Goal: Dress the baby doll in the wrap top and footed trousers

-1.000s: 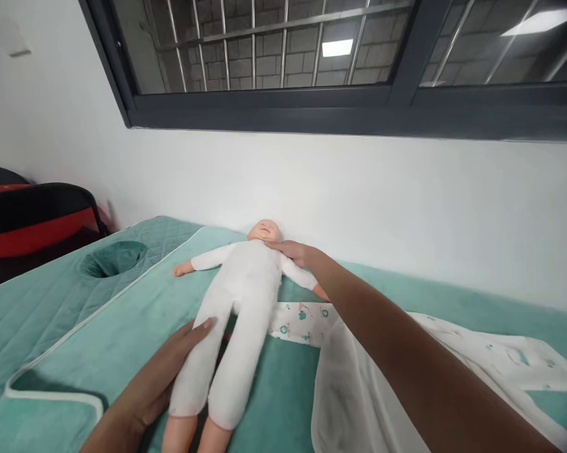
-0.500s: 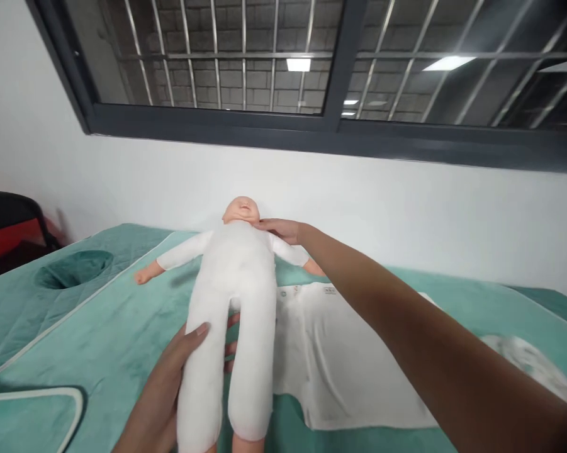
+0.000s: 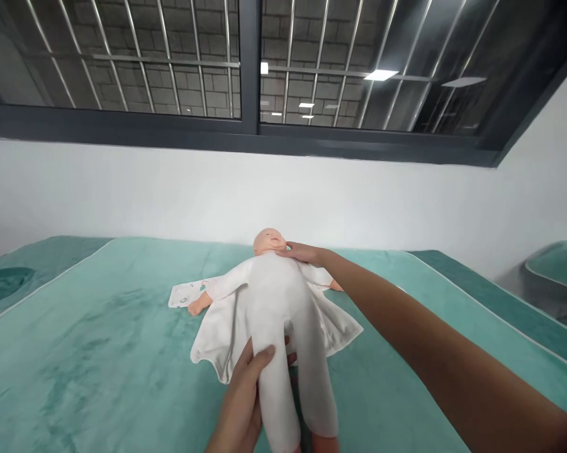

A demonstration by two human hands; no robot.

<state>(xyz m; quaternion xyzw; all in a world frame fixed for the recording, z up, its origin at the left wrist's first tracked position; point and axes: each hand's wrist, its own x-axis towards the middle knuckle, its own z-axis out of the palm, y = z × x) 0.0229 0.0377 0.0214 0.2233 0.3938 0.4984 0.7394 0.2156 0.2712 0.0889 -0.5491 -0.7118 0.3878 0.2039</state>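
A baby doll (image 3: 274, 286) in a white cloth body suit lies on its back, its head toward the wall. My left hand (image 3: 245, 390) is closed round its leg on the left, the thumb on top and fingertips showing between the legs. At the doll's neck and shoulder, my right hand (image 3: 304, 253) grips, with some fingers hidden behind the neck. Under the doll spreads a white garment (image 3: 214, 346), showing on both sides of the body. A printed white piece (image 3: 184, 294) pokes out by the doll's hand on the left.
A green plush-covered bed (image 3: 99, 358) fills the lower view, with a round hole (image 3: 4, 284) at the far left. Behind it rises a white wall (image 3: 170, 195) with a dark-framed barred window (image 3: 250, 69). A green padded piece (image 3: 559, 264) stands at the right.
The view has swung right. Both hands have carried the doll rightward, from beside the white garment to on top of it. My grip on leg and neck stays the same.
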